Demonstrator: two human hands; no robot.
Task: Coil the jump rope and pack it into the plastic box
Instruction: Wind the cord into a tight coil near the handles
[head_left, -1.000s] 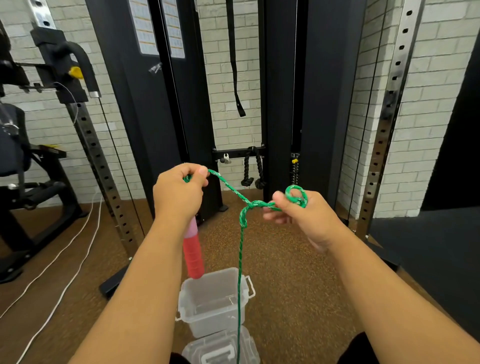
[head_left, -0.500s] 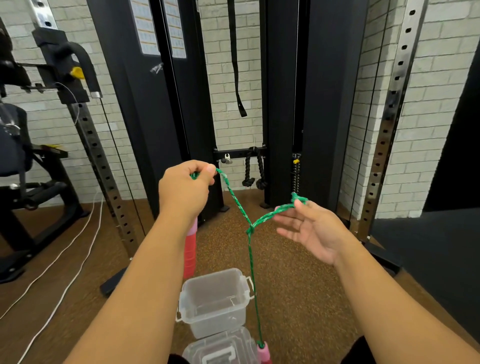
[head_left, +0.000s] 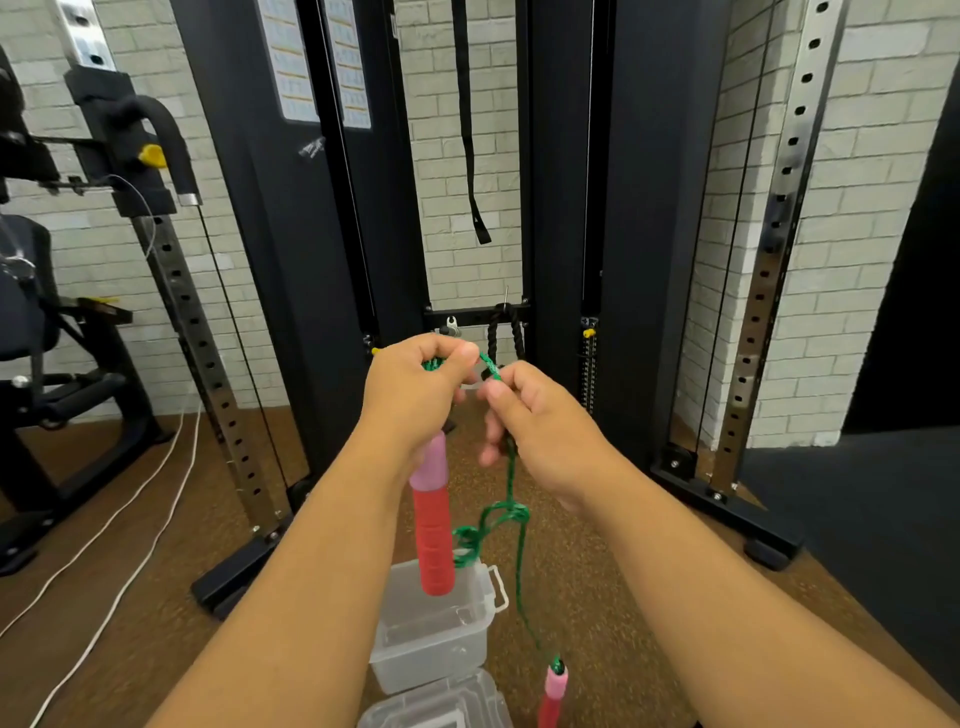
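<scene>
Braided green cord of the jump rope (head_left: 514, 499), matt and rough; ribbed red handle (head_left: 434, 540) with smooth pink collar. Clear, glossy plastic box (head_left: 441, 623). Perforated, shiny metal uprights (head_left: 763, 280) against matt black frame (head_left: 291, 208). Speckled, coarse brown floor (head_left: 597, 597); pale painted brick wall (head_left: 857, 208).

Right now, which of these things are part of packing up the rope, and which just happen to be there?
Part of the job:
- green rope, pinched in left hand and right hand
- red handle hanging below the left hand
- second handle dangling low
- clear plastic box, open
- lid

Just there:
- black gym frame
- white cable on floor
</scene>
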